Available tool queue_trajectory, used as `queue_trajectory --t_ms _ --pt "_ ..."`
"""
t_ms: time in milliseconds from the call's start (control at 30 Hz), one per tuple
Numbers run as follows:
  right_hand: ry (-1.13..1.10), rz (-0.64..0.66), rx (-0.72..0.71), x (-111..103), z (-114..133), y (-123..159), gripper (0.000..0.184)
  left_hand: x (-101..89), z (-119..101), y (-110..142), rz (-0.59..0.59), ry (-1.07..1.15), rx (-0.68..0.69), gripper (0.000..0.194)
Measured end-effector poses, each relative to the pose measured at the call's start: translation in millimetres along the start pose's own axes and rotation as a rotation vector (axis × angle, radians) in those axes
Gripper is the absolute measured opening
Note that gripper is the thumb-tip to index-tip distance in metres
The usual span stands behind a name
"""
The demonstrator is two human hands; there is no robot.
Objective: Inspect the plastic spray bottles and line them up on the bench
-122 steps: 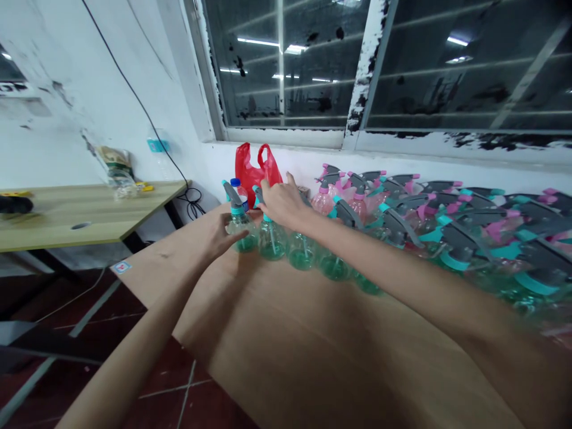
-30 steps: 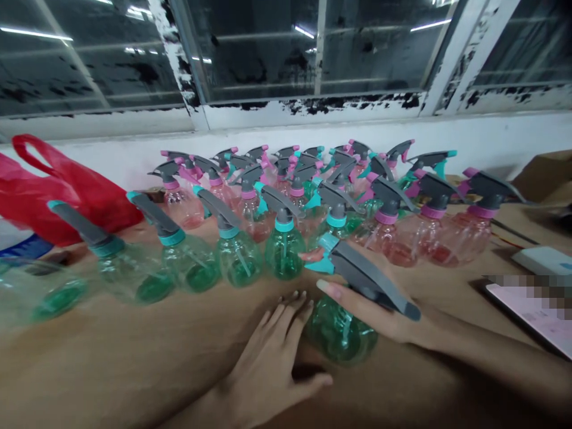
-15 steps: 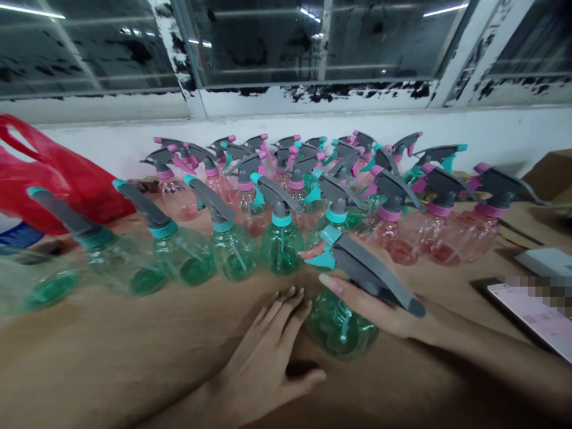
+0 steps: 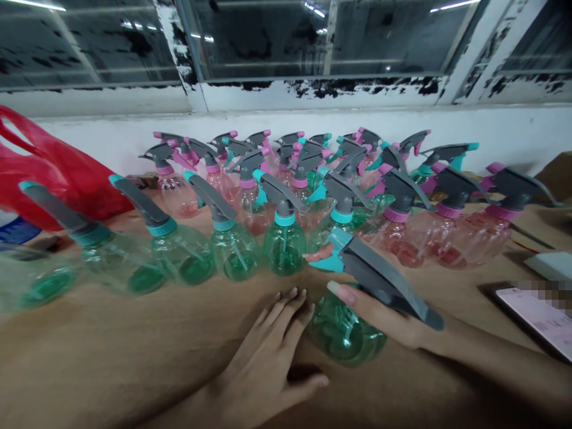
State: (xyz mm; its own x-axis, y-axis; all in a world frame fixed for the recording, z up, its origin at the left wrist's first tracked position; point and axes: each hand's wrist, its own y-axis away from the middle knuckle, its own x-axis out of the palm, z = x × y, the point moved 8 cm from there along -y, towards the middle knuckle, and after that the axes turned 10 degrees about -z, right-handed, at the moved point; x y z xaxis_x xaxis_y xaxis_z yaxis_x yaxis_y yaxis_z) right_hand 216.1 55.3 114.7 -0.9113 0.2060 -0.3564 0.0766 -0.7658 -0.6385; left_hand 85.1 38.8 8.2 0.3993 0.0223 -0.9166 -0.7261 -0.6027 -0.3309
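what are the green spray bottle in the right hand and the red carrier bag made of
The green spray bottle looks like glossy moulded plastic, with see-through walls. The red carrier bag looks like thin polythene, given its creases and sheen.

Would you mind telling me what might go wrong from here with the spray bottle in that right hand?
The tilted green spray bottle in the right hand has its trigger head close to the upright green bottle, so a careless swing might topple it. The neighbouring spray bottles stand tightly packed, so one falling could probably knock over others.
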Motion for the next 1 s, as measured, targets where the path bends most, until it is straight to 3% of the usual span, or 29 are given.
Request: queue_trajectory --t_ms 133,267,467,633,1000 --pt "0.046 0.024 0.054 -1.6 -2.6 0.2 0.008 0.4 -1.1 0.1 0.018 0.000 0.009 0.071" --pt "0.035 0.006 0.073 -3.6 -5.5 1.5 0.009 1.2 0.4 1.3 0.013 -0.007 0.003 0.070" --pt "0.022 0.000 0.044 -1.5 -4.7 1.9 0.024 3.1 0.8 2.5 -0.004 -0.044 0.006 0.073" --pt "0.007 -0.018 0.057 -2.1 -5.8 2.4 0.009 1.1 -0.8 1.6 -0.023 -0.053 0.023 0.072" --pt "-0.031 -0.016 0.066 -1.8 -7.5 1.3 0.010 0.7 -1.7 1.6 -0.021 -0.058 0.033 0.069"
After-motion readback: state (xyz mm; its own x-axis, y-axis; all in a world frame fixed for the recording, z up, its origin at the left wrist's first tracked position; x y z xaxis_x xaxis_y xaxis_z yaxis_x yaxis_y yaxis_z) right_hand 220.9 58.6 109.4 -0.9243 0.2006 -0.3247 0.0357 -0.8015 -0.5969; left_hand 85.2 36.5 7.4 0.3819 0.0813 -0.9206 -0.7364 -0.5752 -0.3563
